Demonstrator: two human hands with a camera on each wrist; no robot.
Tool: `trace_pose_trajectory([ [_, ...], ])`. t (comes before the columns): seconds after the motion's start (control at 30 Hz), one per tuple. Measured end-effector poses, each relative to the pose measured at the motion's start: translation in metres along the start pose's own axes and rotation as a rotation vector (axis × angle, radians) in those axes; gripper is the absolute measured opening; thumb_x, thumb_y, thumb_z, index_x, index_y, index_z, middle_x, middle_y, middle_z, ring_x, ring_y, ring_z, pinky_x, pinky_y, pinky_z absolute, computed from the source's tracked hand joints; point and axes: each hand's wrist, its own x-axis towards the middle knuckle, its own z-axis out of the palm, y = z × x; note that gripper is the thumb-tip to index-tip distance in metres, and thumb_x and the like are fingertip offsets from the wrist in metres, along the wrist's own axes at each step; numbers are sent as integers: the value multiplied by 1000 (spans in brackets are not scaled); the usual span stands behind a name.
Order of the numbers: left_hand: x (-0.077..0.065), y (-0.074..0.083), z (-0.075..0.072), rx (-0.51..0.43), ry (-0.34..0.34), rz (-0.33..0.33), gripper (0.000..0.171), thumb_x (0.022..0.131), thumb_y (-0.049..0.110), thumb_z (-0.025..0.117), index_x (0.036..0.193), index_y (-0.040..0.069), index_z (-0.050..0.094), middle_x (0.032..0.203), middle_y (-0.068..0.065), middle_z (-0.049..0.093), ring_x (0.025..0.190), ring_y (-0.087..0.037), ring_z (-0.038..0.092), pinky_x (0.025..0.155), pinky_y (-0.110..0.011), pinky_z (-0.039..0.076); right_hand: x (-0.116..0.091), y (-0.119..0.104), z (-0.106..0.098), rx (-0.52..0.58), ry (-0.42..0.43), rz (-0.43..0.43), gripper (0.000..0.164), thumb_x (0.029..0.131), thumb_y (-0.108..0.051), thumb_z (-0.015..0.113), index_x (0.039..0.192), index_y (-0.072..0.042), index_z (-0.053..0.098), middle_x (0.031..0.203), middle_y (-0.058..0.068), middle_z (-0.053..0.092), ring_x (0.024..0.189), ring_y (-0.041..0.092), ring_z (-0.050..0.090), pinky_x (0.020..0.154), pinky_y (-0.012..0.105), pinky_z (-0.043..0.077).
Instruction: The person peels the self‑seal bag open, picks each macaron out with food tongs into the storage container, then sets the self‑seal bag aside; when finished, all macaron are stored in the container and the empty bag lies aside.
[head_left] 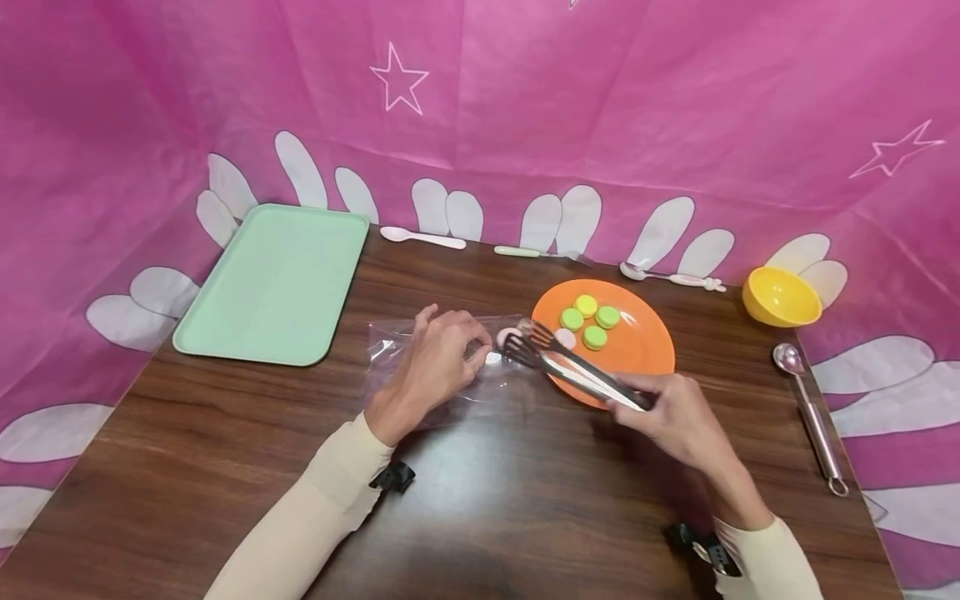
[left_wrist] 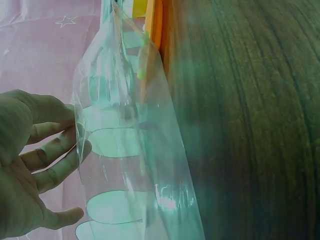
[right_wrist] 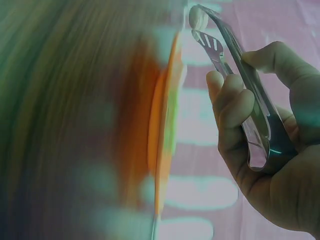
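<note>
My left hand (head_left: 442, 354) pinches the edge of a clear plastic bag (left_wrist: 120, 115), lifting it into a standing sheet in the left wrist view. My right hand (head_left: 678, 417) grips metal tongs (head_left: 588, 379) near their bent end. Between the slotted tips sits a pale pink macaron (right_wrist: 198, 19), which in the head view is close to the bag's mouth and my left fingertips. Under the tongs lies an orange plate (head_left: 648, 346). It carries a yellow macaron (head_left: 586, 305), several green macarons (head_left: 595, 337) and another pink macaron (head_left: 565, 338).
A mint green tray (head_left: 277, 283) lies at the left. Along the back are a pale spoon (head_left: 423, 238), a fork with a green handle (head_left: 521, 252) and a spoon with a decorated handle (head_left: 678, 278). A yellow bowl (head_left: 782, 300) and metal scoop (head_left: 813, 421) are at the right.
</note>
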Motion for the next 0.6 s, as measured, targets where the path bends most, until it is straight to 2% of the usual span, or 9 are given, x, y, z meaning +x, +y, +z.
trace_pose_trajectory([
  [0.1, -1, 0, 1, 9, 7, 9, 7, 92, 10, 78, 91, 15, 82, 97, 0, 80, 98, -22, 76, 118, -70, 42, -17, 21, -14, -29, 58, 53, 38, 84, -16, 89, 120, -3, 82, 101, 17, 82, 75, 9, 55, 60, 19, 40],
  [0.23, -2, 0, 3, 10, 14, 14, 8, 92, 9, 78, 90, 16, 81, 95, 1, 80, 96, -21, 76, 117, -70, 43, -38, 47, -28, -61, 110, 136, 38, 87, -18, 87, 121, -3, 81, 82, 8, 78, 67, 0, 50, 54, 21, 38],
  [0.4, -2, -1, 5, 2, 13, 12, 7, 91, 9, 81, 89, 15, 81, 93, 1, 79, 93, -20, 75, 117, -71, 43, -56, 70, -40, -34, 159, 234, 41, 90, -16, 83, 126, 4, 76, 59, -1, 71, 52, -4, 57, 45, 21, 41],
  [0.6, -2, -1, 5, 1, 20, 13, 6, 91, 8, 80, 89, 14, 81, 91, 0, 78, 93, -21, 75, 116, -71, 43, -62, 83, -44, -15, 172, 308, 45, 92, -17, 81, 130, 7, 73, 58, -1, 72, 50, -4, 60, 45, 21, 41],
])
